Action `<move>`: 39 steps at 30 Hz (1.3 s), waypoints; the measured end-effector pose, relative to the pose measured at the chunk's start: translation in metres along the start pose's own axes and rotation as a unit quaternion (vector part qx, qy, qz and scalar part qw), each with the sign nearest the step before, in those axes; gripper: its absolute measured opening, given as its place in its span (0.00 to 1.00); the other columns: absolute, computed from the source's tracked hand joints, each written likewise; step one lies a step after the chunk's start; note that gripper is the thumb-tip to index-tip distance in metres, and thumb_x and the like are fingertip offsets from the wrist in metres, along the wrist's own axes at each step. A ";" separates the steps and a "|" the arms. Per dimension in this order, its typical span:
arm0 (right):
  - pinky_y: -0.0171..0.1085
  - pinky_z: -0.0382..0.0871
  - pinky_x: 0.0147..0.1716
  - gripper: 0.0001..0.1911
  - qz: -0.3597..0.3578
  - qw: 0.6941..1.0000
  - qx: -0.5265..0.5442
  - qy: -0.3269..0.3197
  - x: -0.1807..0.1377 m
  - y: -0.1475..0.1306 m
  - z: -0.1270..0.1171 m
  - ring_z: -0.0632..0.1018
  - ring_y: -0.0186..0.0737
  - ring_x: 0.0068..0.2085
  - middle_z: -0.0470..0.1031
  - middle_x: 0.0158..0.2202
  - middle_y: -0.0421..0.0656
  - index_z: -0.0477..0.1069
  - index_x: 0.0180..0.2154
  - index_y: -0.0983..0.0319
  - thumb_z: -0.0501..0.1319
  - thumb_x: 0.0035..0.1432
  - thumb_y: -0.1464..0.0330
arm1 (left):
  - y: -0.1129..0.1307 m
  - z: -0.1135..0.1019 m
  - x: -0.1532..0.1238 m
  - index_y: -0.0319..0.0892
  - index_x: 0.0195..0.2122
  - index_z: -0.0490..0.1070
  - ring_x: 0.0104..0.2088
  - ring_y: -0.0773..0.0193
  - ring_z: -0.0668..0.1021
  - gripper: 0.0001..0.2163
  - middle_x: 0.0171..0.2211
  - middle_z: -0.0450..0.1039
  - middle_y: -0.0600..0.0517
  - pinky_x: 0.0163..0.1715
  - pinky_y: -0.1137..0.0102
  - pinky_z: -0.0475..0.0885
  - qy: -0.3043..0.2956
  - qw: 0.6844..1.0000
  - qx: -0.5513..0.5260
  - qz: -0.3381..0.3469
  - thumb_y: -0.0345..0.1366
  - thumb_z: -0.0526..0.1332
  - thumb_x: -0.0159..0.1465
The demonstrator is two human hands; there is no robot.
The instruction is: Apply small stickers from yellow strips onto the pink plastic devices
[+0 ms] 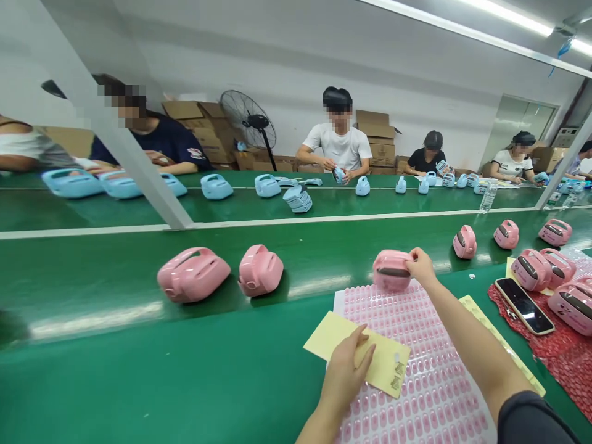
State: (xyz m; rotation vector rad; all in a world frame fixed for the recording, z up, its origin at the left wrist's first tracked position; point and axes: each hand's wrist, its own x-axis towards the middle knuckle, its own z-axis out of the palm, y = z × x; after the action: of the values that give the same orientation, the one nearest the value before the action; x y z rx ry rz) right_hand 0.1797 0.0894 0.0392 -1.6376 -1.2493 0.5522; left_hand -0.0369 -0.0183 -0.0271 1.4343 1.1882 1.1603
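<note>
My right hand [422, 266] reaches forward and grips the end of a pink plastic casing [391, 271] with a carrying handle and a dark window. The casing is at the far edge of a large white sheet of pink oval stickers [430, 345]. On the near side, my left hand [346, 370] lies over a yellow paper sheet [358, 348], fingers stretched out and apart. This yellow paper rests at an angle across the sticker sheet, with a few small marks at its right end.
Two pink casings [194, 275] stand on the green belt [115, 259] at left; several more [531, 269] are at right. A phone [525, 305] lies on red bubble wrap [559, 364]. Beyond a white rail [277, 221], co-workers sit by blue casings [216, 187]. A slanted post [115, 123] crosses the left.
</note>
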 end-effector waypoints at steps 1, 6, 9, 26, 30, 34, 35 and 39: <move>0.34 0.60 0.31 0.04 0.014 0.999 -0.015 0.034 0.010 0.005 -0.003 0.67 0.37 0.30 0.64 0.24 0.37 0.61 0.23 0.60 0.53 0.38 0.73 | -0.001 -0.001 0.003 0.47 0.38 0.74 0.43 0.47 0.73 0.16 0.33 0.75 0.47 0.53 0.53 0.56 -0.013 1.000 0.000 -0.003 0.37 0.67 0.46; 0.37 0.62 0.34 0.11 0.083 0.986 -0.069 0.125 0.048 0.026 -0.020 0.69 0.42 0.34 0.67 0.32 0.45 0.65 0.32 0.64 0.51 0.42 0.72 | -0.014 0.001 0.010 0.49 0.36 0.76 0.50 0.47 0.69 0.15 0.40 0.75 0.48 0.58 0.53 0.43 -0.037 0.998 -0.038 0.037 0.34 0.68 0.45; 0.38 0.64 0.36 0.15 0.093 0.984 -0.089 0.124 0.053 0.030 -0.029 0.71 0.43 0.36 0.67 0.38 0.50 0.67 0.37 0.66 0.51 0.44 0.72 | -0.017 0.002 0.010 0.48 0.38 0.75 0.52 0.47 0.67 0.13 0.44 0.74 0.48 0.57 0.49 0.42 -0.092 0.989 0.074 0.092 0.35 0.63 0.50; 0.50 0.61 0.47 0.09 -0.246 0.929 -0.225 -0.159 -0.135 0.044 -0.013 0.64 0.50 0.49 0.68 0.44 0.48 0.75 0.29 0.58 0.60 0.48 0.76 | -0.002 0.003 0.003 0.47 0.39 0.75 0.51 0.50 0.69 0.16 0.47 0.71 0.46 0.51 0.49 0.61 -0.142 0.867 0.424 0.220 0.24 0.52 0.56; 0.48 0.61 0.46 0.06 -0.159 0.956 -0.130 -0.210 -0.130 0.028 -0.029 0.67 0.47 0.44 0.68 0.37 0.47 0.74 0.24 0.59 0.61 0.45 0.76 | 0.002 0.002 0.004 0.46 0.39 0.75 0.52 0.51 0.68 0.16 0.48 0.71 0.46 0.52 0.49 0.59 -0.148 0.878 0.413 0.190 0.25 0.52 0.56; 0.44 0.62 0.42 0.03 -0.044 0.962 0.081 -0.257 -0.124 0.013 -0.043 0.69 0.43 0.39 0.68 0.33 0.43 0.71 0.24 0.60 0.62 0.44 0.67 | 0.007 0.008 0.000 0.47 0.36 0.76 0.52 0.50 0.68 0.15 0.47 0.72 0.46 0.53 0.48 0.56 -0.147 0.908 0.363 0.148 0.24 0.53 0.55; 0.42 0.62 0.39 0.05 -0.016 0.960 0.136 -0.245 -0.123 0.011 -0.041 0.69 0.42 0.37 0.68 0.33 0.42 0.70 0.24 0.60 0.61 0.44 0.65 | 0.008 0.010 -0.001 0.47 0.33 0.76 0.52 0.50 0.68 0.14 0.46 0.72 0.46 0.53 0.47 0.54 -0.139 0.922 0.334 0.136 0.24 0.55 0.54; 0.38 0.61 0.31 0.13 0.072 0.958 0.229 -0.154 -0.125 0.013 -0.009 0.67 0.38 0.29 0.66 0.26 0.40 0.68 0.26 0.61 0.62 0.41 0.58 | 0.013 0.003 0.017 0.46 0.29 0.75 0.46 0.49 0.72 0.13 0.41 0.74 0.48 0.52 0.53 0.58 -0.009 0.992 0.118 0.048 0.25 0.65 0.41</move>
State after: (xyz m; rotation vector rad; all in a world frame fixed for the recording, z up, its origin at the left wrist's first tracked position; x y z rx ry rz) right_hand 0.1467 -0.0285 0.0079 -1.2832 -1.1149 1.1328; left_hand -0.0311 -0.0035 -0.0130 1.6918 1.2898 1.0967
